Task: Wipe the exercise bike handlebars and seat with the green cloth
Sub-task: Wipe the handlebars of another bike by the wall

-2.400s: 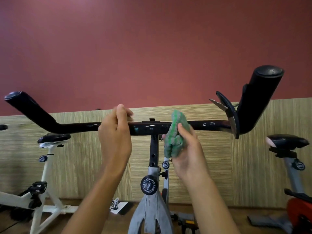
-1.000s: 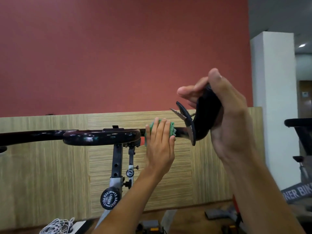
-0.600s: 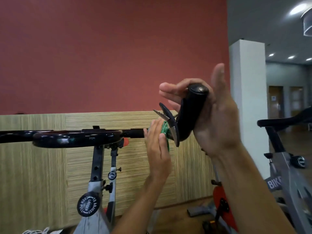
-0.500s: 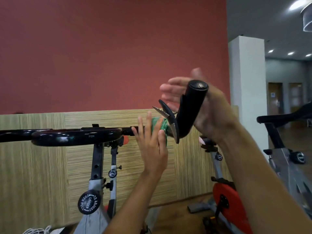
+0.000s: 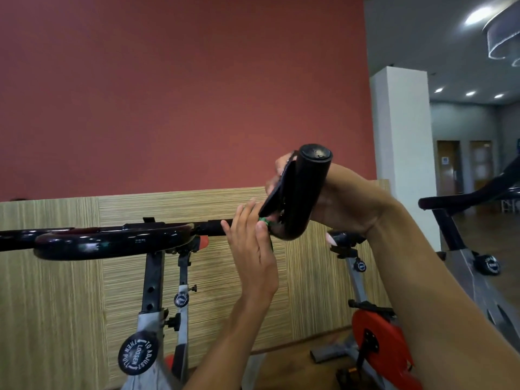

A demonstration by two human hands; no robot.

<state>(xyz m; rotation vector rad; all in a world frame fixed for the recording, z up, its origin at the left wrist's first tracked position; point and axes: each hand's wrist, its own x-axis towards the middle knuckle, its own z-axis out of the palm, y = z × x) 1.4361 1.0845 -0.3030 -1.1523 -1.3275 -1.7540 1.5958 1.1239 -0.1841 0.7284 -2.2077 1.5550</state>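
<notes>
Two hands are up at the handlebars. Furthest left, the black bar runs in from the frame edge, its left end cut off, with one loop-shaped grip in front of the straight crossbar. One adjustment knob printed "TO ADJUST LOOSEN THEN PULL" sits low on the grey post below.

Next comes the left hand, seen from its back, fingers fairly straight and pointing up against the crossbar. It presses the green cloth to the bar; only one small green scrap shows beside its fingers, the rest hidden behind the hand, so whether the thumb pinches it is hard to say.

Just right of that, the right hand wraps the upright bar end from behind. Its fingertips peek out to the left of the grip, mostly covered by the black tube and the flat lever beside it.

Two more bikes stand further right: one with a red flywheel, partly behind the right forearm, and one cut off by the right edge, of which a black handlebar and a grey frame show.
</notes>
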